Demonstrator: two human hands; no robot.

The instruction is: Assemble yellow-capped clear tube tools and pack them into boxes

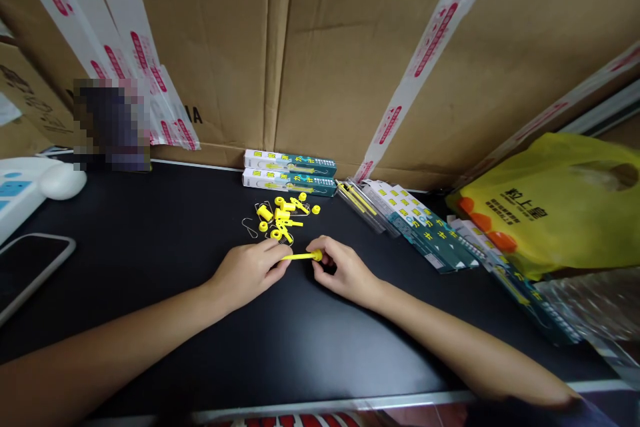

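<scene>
Over the black table, a thin yellow plastic rod (301,256) lies level between my two hands. My left hand (253,268) pinches its left end between thumb and fingers. At the other end, my right hand (345,270) grips a wider yellow piece (317,255), partly hidden by the fingers. Just beyond my hands sits a loose pile of small yellow plastic parts (283,215), with rings, sleeves and stems among them. Thin metal springs and a bent wire hook (249,227) lie in and beside that pile.
Two printed boxes (290,182) lie against the cardboard wall (330,67). To the right are clear tubes with yellow rods (361,205), flattened printed cartons (425,227) and a yellow plastic bag (555,203). A phone (33,273) and white power strip (23,190) stand left.
</scene>
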